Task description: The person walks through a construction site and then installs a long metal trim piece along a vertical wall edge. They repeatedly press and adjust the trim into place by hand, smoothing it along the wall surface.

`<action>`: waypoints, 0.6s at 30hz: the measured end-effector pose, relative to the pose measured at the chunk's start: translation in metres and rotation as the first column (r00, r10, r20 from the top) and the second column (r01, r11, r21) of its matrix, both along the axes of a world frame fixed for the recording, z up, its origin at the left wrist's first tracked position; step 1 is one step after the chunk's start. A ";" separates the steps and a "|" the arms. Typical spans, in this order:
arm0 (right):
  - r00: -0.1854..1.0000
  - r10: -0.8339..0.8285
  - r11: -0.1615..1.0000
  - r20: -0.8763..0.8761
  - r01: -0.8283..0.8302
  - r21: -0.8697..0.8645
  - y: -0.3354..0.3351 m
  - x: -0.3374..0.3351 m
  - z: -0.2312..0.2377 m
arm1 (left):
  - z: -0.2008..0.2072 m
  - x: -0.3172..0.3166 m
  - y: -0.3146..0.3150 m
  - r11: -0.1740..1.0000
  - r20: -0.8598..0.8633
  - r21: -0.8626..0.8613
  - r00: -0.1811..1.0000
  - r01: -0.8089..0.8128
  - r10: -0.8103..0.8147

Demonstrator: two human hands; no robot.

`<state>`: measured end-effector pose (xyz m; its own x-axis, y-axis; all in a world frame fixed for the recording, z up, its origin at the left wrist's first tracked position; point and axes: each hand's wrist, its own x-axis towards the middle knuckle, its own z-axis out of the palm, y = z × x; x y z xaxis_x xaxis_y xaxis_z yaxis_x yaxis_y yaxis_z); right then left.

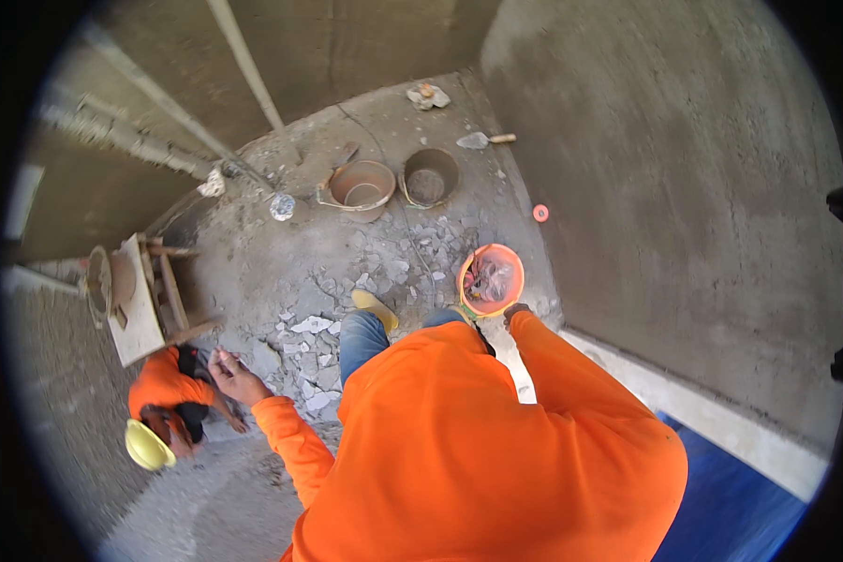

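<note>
An orange bucket with clear crumpled plastic and small items inside is at my right side. My right hand grips its near rim; most of the fingers are hidden by the sleeve and bucket. My left hand is held out to the left in the air, fingers loosely bent and apart, with nothing visible in it. Broken grey pieces of rubble lie on the floor beyond it. My yellow boot stands at the edge of this rubble.
Two buckets, one brown and one dark, stand ahead near a trowel. A cable crosses the floor. At left, a co-worker in a yellow helmet crouches near a wooden stand. Poles lean there; a wall rises at right.
</note>
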<state>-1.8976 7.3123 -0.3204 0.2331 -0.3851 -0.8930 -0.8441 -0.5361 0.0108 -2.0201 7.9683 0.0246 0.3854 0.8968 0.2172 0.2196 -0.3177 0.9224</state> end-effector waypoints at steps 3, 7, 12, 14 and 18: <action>0.932 0.362 0.932 -0.006 -0.362 0.026 0.014 -0.057 -0.018 | -0.048 0.034 0.016 0.976 -0.261 -0.021 0.941 0.217 -0.214; 0.997 -0.011 1.000 0.077 0.011 -0.002 0.064 -0.082 -0.013 | -0.098 0.064 0.001 0.866 -0.531 -0.199 0.692 0.459 -0.488; 0.976 -0.111 0.982 0.185 0.136 -0.129 0.092 -0.067 -0.029 | -0.180 0.070 -0.028 0.687 -0.752 -0.392 0.216 0.612 -0.622; 0.995 -0.001 0.972 0.102 0.025 -0.235 0.087 -0.058 -0.055 | -0.212 0.067 -0.039 0.627 -0.775 -0.452 0.069 0.634 -0.628; 0.952 0.301 0.944 -0.057 -0.306 -0.123 0.069 -0.029 -0.123 | -0.258 0.069 -0.072 0.551 -0.765 -0.577 -0.162 0.603 -0.623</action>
